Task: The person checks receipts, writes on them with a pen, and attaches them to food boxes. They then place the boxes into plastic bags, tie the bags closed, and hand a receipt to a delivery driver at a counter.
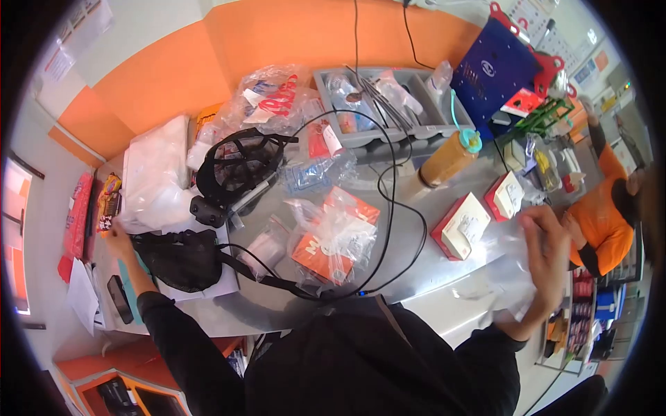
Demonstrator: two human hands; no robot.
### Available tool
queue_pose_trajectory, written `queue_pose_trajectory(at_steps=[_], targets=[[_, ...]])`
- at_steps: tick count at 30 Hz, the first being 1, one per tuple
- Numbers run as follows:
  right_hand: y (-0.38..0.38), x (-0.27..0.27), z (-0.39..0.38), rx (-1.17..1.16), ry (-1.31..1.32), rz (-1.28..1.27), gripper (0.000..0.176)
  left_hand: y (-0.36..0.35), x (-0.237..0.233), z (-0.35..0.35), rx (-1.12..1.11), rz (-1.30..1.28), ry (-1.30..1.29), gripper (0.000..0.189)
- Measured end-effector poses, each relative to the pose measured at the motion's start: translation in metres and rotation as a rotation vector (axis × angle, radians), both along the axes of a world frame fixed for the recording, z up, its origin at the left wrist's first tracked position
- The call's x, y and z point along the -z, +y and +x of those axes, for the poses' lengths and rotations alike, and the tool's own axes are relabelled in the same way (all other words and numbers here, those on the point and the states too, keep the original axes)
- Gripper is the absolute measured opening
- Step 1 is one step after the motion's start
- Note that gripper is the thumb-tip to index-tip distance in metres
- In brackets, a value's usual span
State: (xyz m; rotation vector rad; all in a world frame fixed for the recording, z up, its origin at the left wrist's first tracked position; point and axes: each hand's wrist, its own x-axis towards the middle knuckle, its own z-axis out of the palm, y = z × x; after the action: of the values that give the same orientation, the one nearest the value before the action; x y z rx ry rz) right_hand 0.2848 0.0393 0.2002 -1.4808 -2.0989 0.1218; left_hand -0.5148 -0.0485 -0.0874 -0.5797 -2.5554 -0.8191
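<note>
At the far left, my left hand (119, 241) closes on the lower end of a yellow and brown snack packet (109, 197). A black pouch (182, 260) with a strap lies just right of that wrist. On the right, my right hand (547, 258) is raised above the table's front edge, fingers curled. A clear plastic bag (505, 283) hangs at its palm, partly hidden by the hand. Two white and red boxes, a nearer one (460, 229) and a farther one (505, 196), stand left of this hand.
A black head strap (243, 163), an orange box in clear plastic (335, 239) and a looping black cable (393, 201) lie mid-table. Behind are a grey divided tray (430, 114), an amber bottle (449, 159) and a blue bag (489, 73). A person in orange (607, 225) is at right.
</note>
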Motion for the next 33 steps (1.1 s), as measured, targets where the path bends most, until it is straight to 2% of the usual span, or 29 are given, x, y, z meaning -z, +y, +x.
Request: queue_pose_trajectory(at_steps=[1, 2, 3, 4, 5, 6, 7, 9, 10, 11, 13, 14, 15, 16, 17, 18, 19, 20, 21, 22, 23, 24, 25, 27, 28, 29, 32, 33], targets=[[0.003, 0.013, 0.005, 0.057, 0.058, -0.135, 0.008, -0.004, -0.019, -0.006, -0.024, 0.050, 0.139, 0.050], [0.012, 0.033, 0.008, -0.065, 0.051, -0.029, 0.009, -0.006, -0.046, -0.005, -0.048, 0.105, 0.279, 0.052], [0.018, 0.051, 0.006, -0.031, 0.115, -0.052, 0.008, -0.007, -0.083, 0.009, 0.028, 0.140, 0.405, 0.049], [0.025, 0.064, 0.004, -0.013, 0.081, -0.021, 0.009, -0.008, -0.126, 0.045, 0.100, 0.173, 0.528, 0.047], [0.038, 0.086, 0.003, -0.046, 0.110, 0.082, 0.009, -0.007, -0.166, 0.085, 0.192, 0.239, 0.549, 0.046], [0.047, 0.098, -0.009, -0.033, 0.233, 0.005, 0.008, -0.005, -0.204, 0.129, 0.283, 0.301, 0.568, 0.045], [0.066, 0.120, -0.010, -0.119, 0.212, 0.079, 0.012, -0.008, -0.230, 0.162, 0.371, 0.362, 0.585, 0.045], [0.098, 0.154, -0.017, -0.034, 0.049, -0.039, 0.025, -0.025, -0.261, 0.195, 0.534, 0.315, 0.179, 0.044], [0.095, 0.153, -0.024, -0.070, -0.037, 0.127, 0.033, -0.031, -0.272, 0.214, 0.604, 0.294, -0.024, 0.043], [0.092, 0.150, -0.035, -0.106, -0.120, 0.301, 0.042, -0.037, -0.278, 0.251, 0.653, 0.231, -0.062, 0.041], [0.076, 0.139, -0.051, -0.548, 0.331, 0.040, 0.069, -0.042, -0.277, 0.347, 0.736, 0.170, -0.197, 0.035], [0.054, 0.132, -0.060, -0.696, 0.362, -0.017, 0.090, -0.045, -0.258, 0.384, 0.738, 0.191, -0.182, 0.029], [0.033, 0.134, -0.073, -0.805, 0.521, -0.087, 0.095, -0.049, -0.239, 0.421, 0.740, 0.211, -0.167, 0.025], [0.017, 0.138, -0.081, -0.888, 0.613, -0.110, 0.093, -0.055, -0.230, 0.460, 0.691, 0.105, -0.399, 0.024], [0.002, 0.143, -0.089, -0.972, 0.702, -0.136, 0.091, -0.055, -0.221, 0.493, 0.886, 0.057, -0.469, 0.024], [-0.003, 0.153, -0.089, -1.028, 0.726, -0.108, 0.082, -0.050, -0.215, 0.523, 0.872, -0.033, -0.674, 0.023], [0.002, 0.167, -0.079, -1.139, 0.688, -0.148, 0.072, -0.039, -0.213, 0.538, 0.955, -0.187, -0.949, 0.025], [0.011, 0.183, -0.065, -1.246, 0.648, -0.181, 0.063, -0.036, -0.203, 0.552, 1.012, -0.241, -1.073, 0.025], [0.019, 0.187, -0.048, -1.275, 0.637, -0.356, 0.051, -0.036, -0.179, 0.568, 1.181, 0.017, -0.973, 0.028], [0.028, 0.191, -0.032, -1.284, 0.623, -0.529, 0.040, -0.032, -0.182, 0.582, 1.231, -0.038, -0.943, 0.029], [0.036, 0.193, -0.014, -1.192, 0.624, -0.846, 0.030, -0.029, -0.187, 0.596, 1.279, -0.094, -0.918, 0.031], [0.044, 0.192, -0.001, -1.088, 0.728, -1.160, 0.027, -0.027, -0.188, 0.611, 1.328, -0.153, -0.897, 0.032], [0.054, 0.190, 0.010, -0.950, 0.820, -1.473, 0.025, -0.019, -0.165, 0.635, 1.309, 0.041, -0.612, 0.034], [0.065, 0.194, 0.031, -0.799, 0.974, -1.814, 0.024, -0.019, -0.157, 0.647, 1.045, -0.063, -0.967, 0.036], [0.072, 0.200, 0.039, -0.824, 1.050, -1.844, 0.024, -0.017, -0.154, 0.653, 0.908, -0.108, -1.127, 0.039], [0.079, 0.203, 0.047, -0.851, 1.127, -1.869, 0.025, -0.013, -0.148, 0.666, 0.868, -0.002, -1.072, 0.045], [0.084, 0.205, 0.079, -0.924, 0.780, -1.584, 0.026, -0.014, -0.131, 0.684, 0.859, 0.087, -1.109, 0.045], [0.089, 0.203, 0.089, -1.009, 0.738, -1.580, 0.025, -0.016, -0.130, 0.688, 0.863, 0.041, -1.057, 0.043]])
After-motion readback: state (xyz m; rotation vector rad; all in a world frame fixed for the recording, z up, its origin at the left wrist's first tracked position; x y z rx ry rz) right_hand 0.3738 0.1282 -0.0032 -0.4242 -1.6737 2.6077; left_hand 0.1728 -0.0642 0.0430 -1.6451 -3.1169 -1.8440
